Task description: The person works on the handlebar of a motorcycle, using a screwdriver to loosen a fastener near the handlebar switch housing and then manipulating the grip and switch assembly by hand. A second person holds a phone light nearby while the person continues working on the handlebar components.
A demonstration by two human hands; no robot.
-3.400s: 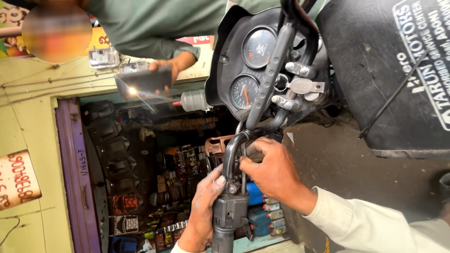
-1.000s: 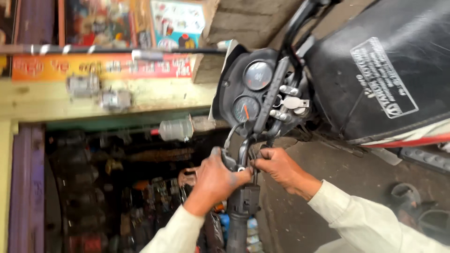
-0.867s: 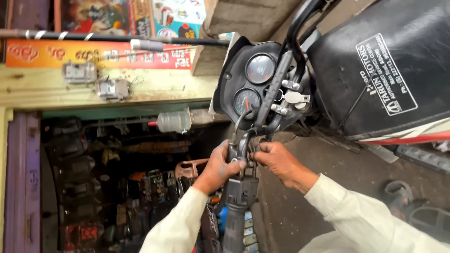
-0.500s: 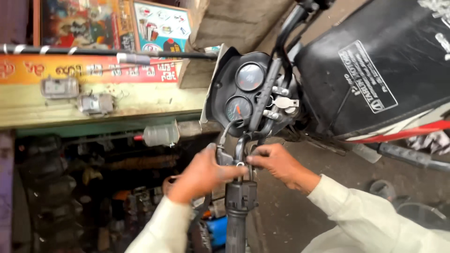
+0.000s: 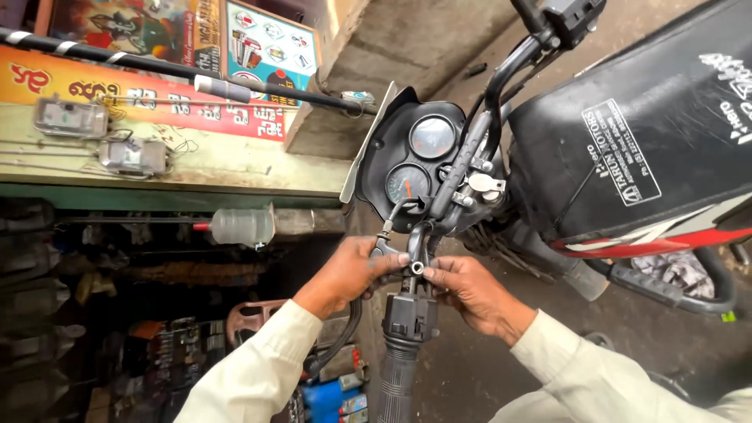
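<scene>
Both my hands work at a motorcycle's near handlebar end. My left hand (image 5: 351, 270) is closed around the black lever bracket (image 5: 389, 249) where a cable enters it. My right hand (image 5: 470, 288) pinches the small silver bolt end (image 5: 417, 268) on the lever pivot from the other side. Just below them sit the black switch housing (image 5: 410, 316) and the rubber grip (image 5: 397, 384). Above is the instrument cluster (image 5: 419, 160) with two round dials, and to the right the black fuel tank (image 5: 627, 149).
A shop front with stacked parts and shelves (image 5: 117, 313) fills the left. A long metal rod (image 5: 180, 74) crosses the top left under coloured signs. A clear turn-signal lamp (image 5: 241, 225) sticks out left. Concrete ground (image 5: 627, 345) lies at right.
The view has swung and closed in on the handlebar. My left hand has shifted from the grip area up onto the lever bracket. My right hand stays at the pivot.
</scene>
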